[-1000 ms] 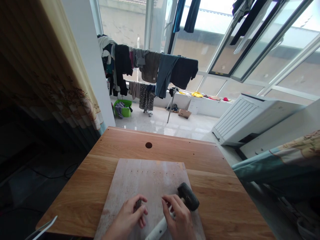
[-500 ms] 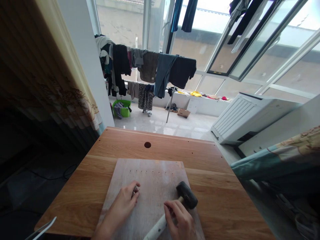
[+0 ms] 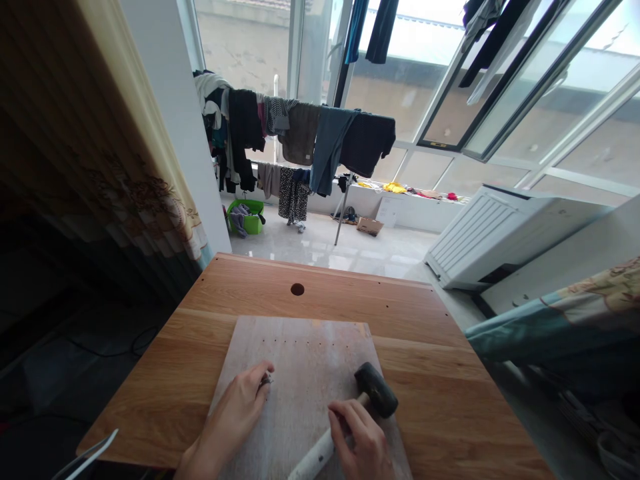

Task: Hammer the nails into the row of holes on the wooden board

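Note:
A pale wooden board (image 3: 295,387) with a row of small holes near its far edge lies in front of me. My left hand (image 3: 240,397) is over its left part, fingers curled round small shiny metal pieces (image 3: 266,379) whose kind I cannot make out. On the board's right side rests a rubber mallet (image 3: 376,391) with a black head and a whitish handle slanting toward me. My right hand (image 3: 361,440) is closed above that handle, thumb and forefinger pinched together. It hides part of the handle, and whatever may be between the fingertips is hidden.
The board lies on a wooden table (image 3: 450,387) with a round hole (image 3: 297,289) near the far edge. White-edged strips (image 3: 95,455) stick up at the near left corner. Beyond stand a laundry rack with clothes (image 3: 300,133), a green basket (image 3: 253,220) and a white cabinet (image 3: 480,233).
My left hand has drawn slightly left and back toward me with the metal pieces. My right hand and the mallet stay almost as they were. The view has shifted slightly.

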{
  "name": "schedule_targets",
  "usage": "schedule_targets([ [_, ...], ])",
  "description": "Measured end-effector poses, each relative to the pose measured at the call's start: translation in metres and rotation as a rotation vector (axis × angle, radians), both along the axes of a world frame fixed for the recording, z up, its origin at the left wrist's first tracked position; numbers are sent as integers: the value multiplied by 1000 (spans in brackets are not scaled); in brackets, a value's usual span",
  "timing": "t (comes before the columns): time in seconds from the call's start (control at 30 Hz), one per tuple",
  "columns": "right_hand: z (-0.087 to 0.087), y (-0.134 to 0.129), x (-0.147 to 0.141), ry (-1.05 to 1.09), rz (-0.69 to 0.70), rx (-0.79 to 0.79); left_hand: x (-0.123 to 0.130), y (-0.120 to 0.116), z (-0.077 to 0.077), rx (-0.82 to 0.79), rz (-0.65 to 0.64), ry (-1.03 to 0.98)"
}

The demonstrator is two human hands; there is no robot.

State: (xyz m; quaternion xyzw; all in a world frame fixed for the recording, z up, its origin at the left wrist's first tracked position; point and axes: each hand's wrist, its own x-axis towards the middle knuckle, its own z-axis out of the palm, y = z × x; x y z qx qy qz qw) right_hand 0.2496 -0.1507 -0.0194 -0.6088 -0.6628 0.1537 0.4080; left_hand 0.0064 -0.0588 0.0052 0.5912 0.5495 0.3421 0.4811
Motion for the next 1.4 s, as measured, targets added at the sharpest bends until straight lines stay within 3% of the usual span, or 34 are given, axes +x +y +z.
schedule_targets([
  [0.17, 2, 1, -1, -11, -6, 39, 0, -1, 0, 24, -37, 70],
  [0.37, 3, 1, 0, -22, 10, 42, -2, 0, 7, 17, -202, 428],
  [0.6, 3, 1, 0, -19, 8, 37, -9, 5, 14, 19, -188, 546],
  [1.03, 4, 1, 0, -15, 7, 36, -26, 10, 6, 31, -118, 523],
  [1.23, 5, 1, 1, -17, 6, 36, -36, 8, -7, 130, -19, 446],
  [1.4, 4, 1, 0, -10, -3, 52, -40, 4, -8, 215, 72, 383],
])
